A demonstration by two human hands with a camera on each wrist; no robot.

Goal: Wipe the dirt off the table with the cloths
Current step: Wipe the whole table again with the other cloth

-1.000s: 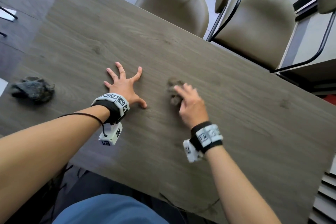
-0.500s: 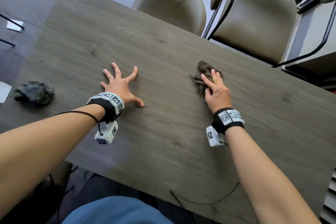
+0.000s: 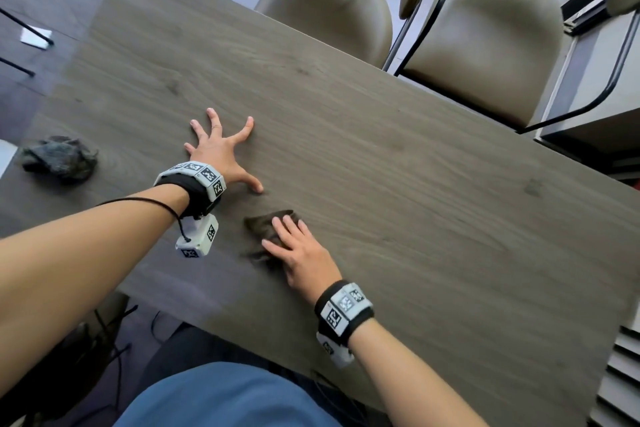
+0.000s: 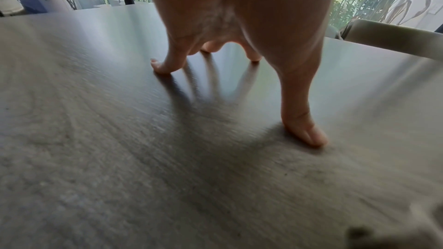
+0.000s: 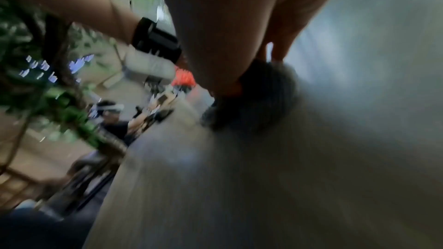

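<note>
My left hand (image 3: 223, 151) lies flat on the grey-brown wooden table (image 3: 433, 218), fingers spread wide; in the left wrist view its fingertips (image 4: 163, 67) press on the bare wood. Just right of and nearer than it, my right hand (image 3: 285, 237) presses a crumpled brown cloth (image 3: 261, 224) onto the table with straight fingers. The right wrist view is blurred and shows that cloth (image 5: 251, 99) as a dark lump under the fingers. A second, dark grey cloth (image 3: 59, 158) sits bunched near the table's left edge, away from both hands.
Two beige padded chairs (image 3: 332, 7) (image 3: 485, 45) with black metal frames stand along the table's far side. A black cable (image 3: 138, 201) runs from the left wrist camera. The table's near edge is close to my body.
My right hand has swept the brown cloth back from the middle-right of the table toward me and to the left, close to the left thumb. The left hand has stayed planted.
</note>
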